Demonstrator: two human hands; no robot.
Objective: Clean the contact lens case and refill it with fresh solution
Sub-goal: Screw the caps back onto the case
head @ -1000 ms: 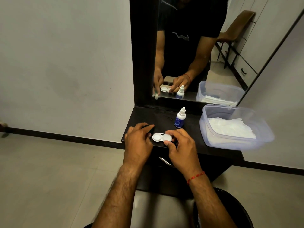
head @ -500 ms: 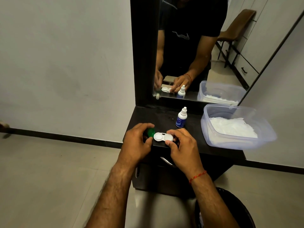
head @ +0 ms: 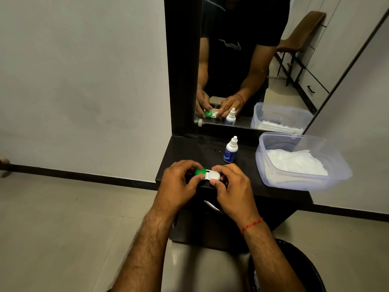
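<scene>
head — lens case point(head: 213, 176) between hands point(head: 179, 185)

Grey wall point(head: 84, 81), tile floor point(head: 63, 228), blk vanity point(head: 189, 152)

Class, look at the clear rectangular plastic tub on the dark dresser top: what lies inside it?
Inside the clear rectangular plastic tub lies a heap of white crumpled tissue, covering its floor. Whatever sits beneath the tissue is hidden.
</scene>
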